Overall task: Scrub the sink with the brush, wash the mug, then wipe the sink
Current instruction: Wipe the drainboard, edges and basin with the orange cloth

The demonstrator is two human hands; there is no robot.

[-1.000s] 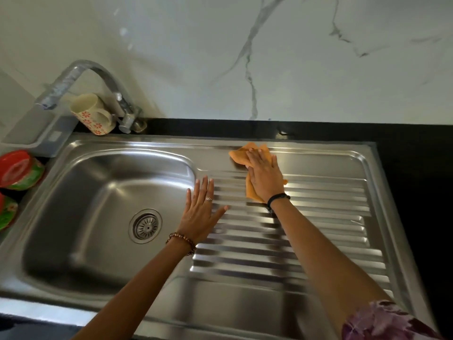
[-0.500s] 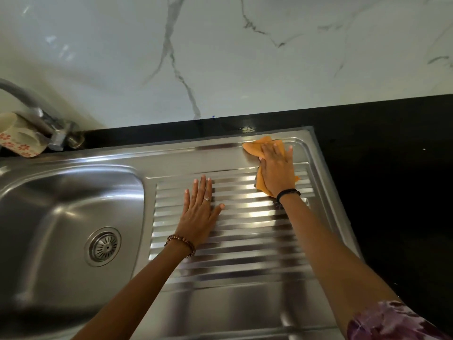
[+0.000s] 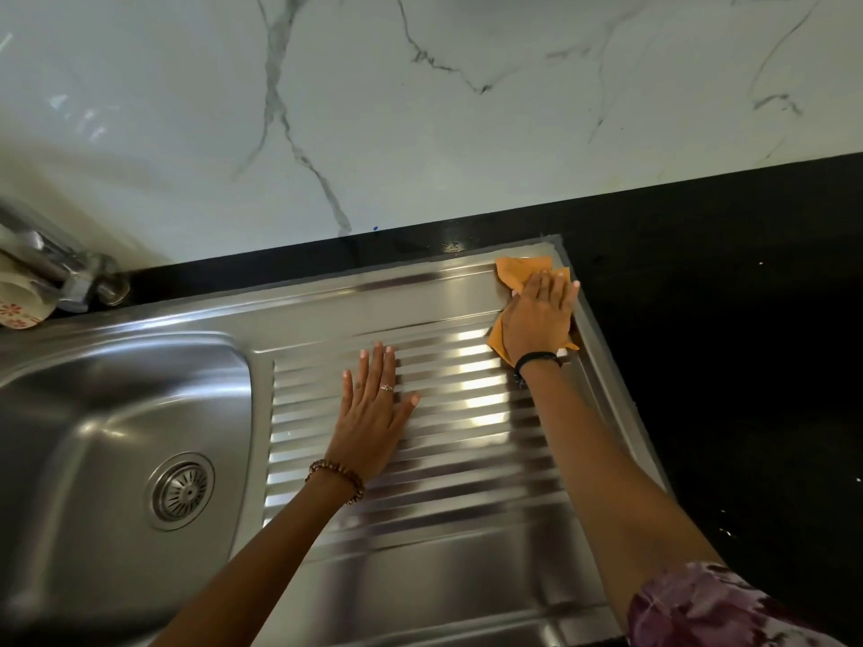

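The steel sink [image 3: 116,413] has a basin on the left with a round drain [image 3: 181,490] and a ribbed drainboard [image 3: 443,530] on the right. An orange cloth [image 3: 518,268] lies at the drainboard's far right corner. My right hand [image 3: 539,319] presses flat on the cloth with straight fingers. My left hand [image 3: 371,413] rests flat and spread on the ribs, holding nothing. A cream mug [image 3: 18,303] with red flowers shows partly at the left edge behind the tap. No brush is in view.
A metal tap [image 3: 70,273] stands at the far left rim. A black counter [image 3: 747,366] runs behind and to the right of the sink. A white marble wall [image 3: 420,109] rises behind it.
My right hand has slid the cloth rightward along the drainboard's far edge into its right corner. The view has turned right, and my left hand has stayed flat on the ribs.
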